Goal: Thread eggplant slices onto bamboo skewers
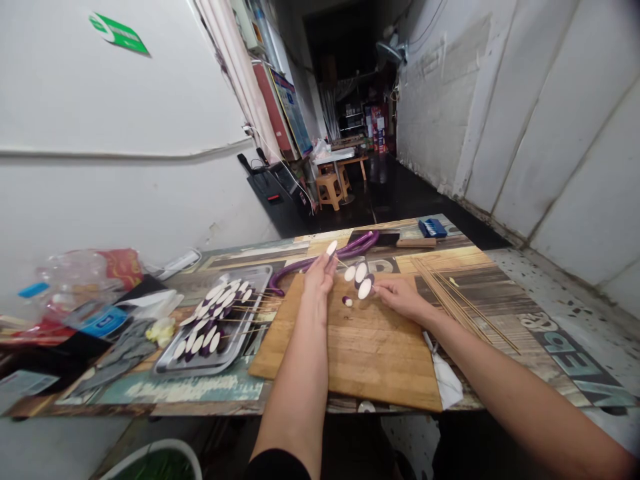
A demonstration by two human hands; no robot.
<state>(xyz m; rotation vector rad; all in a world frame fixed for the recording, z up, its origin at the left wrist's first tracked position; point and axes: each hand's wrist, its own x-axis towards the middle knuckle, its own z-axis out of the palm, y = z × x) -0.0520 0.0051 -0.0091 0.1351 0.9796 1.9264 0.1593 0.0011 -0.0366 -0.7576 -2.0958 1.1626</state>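
My left hand [319, 275] pinches a white eggplant slice [331, 248] at its fingertips, over the far edge of the wooden cutting board [360, 347]. My right hand [400, 295] grips a thin bamboo skewer [361, 279] that carries three eggplant slices, its tip pointing toward the left hand's slice. A small purple-skinned piece [347, 301] lies on the board between my hands. Long purple eggplants [320, 260] lie just behind the board.
A metal tray [235, 350] at the left holds several finished eggplant skewers. Loose bamboo skewers [460, 300] lie to the right of the board. A cleaver [400, 240] and a blue box [433, 228] sit at the far edge. Plastic bags and packets [85, 293] clutter the left end.
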